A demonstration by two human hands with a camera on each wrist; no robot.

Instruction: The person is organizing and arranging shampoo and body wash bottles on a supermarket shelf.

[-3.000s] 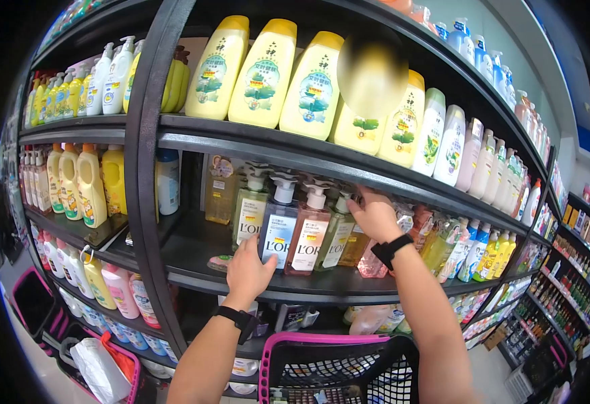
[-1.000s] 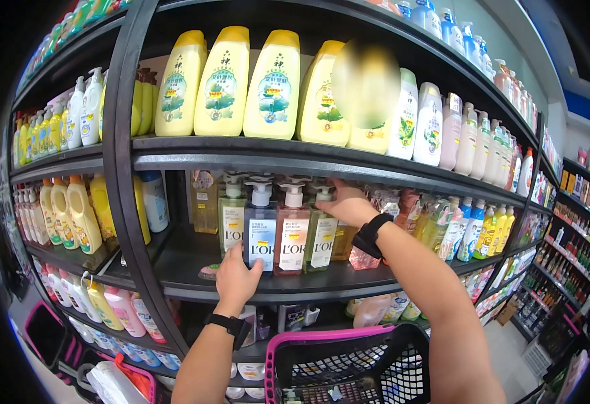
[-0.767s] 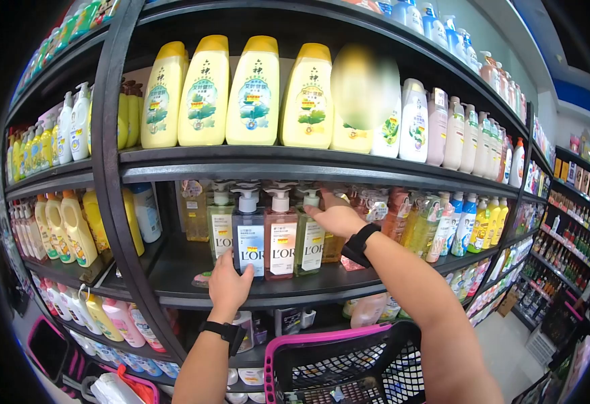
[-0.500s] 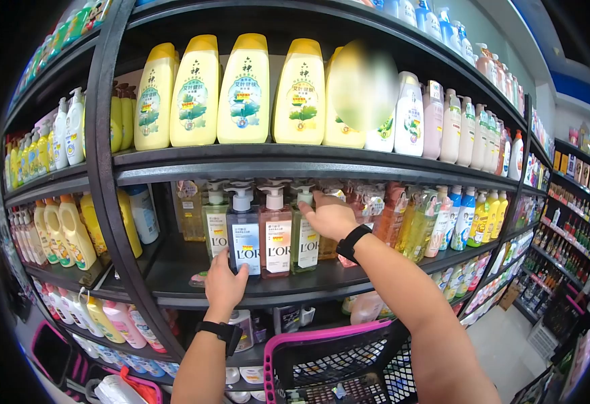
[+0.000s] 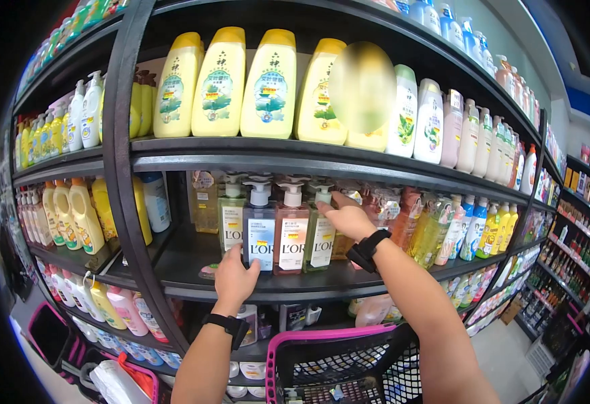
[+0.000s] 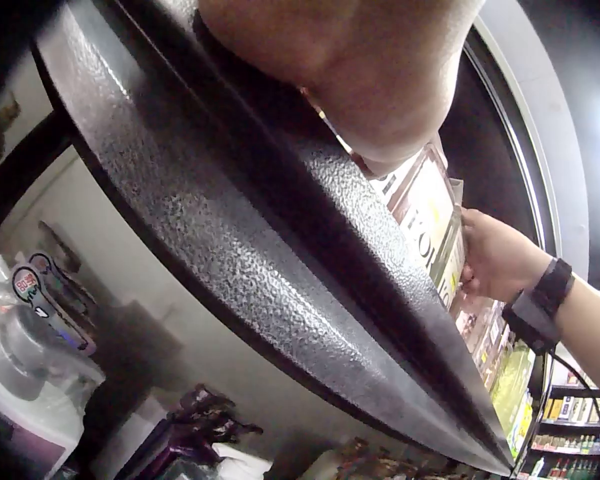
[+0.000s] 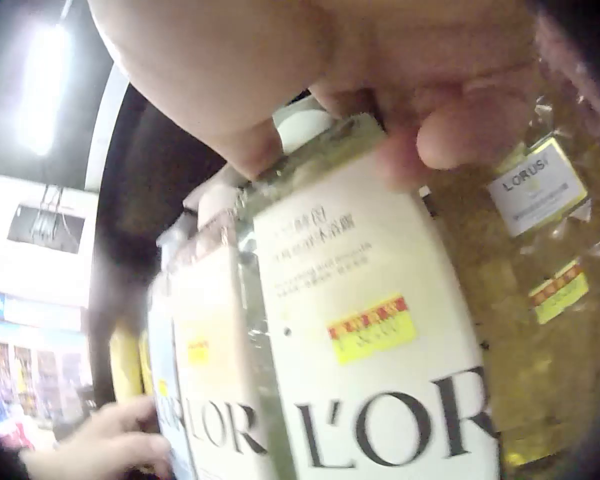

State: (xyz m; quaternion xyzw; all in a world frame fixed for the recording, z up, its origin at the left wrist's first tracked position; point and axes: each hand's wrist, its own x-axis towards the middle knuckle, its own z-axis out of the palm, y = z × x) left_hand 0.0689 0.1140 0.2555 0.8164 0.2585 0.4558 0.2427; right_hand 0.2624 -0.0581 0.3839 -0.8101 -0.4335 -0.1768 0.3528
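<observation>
The left arm (image 5: 204, 360) rises from the lower edge of the head view to the left hand (image 5: 235, 277), its fingers directed upward and nearly straight, the thumb set apart. The right arm (image 5: 419, 303) slants upward and leftward to the right hand (image 5: 349, 219), held higher than the left; the right wrist view shows its fingers curled.

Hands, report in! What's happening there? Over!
Left hand at square blue pump bottle. Right hand touching square green pump bottle. Square pink pump bottle between. Black, pink-rimmed basket below.
</observation>
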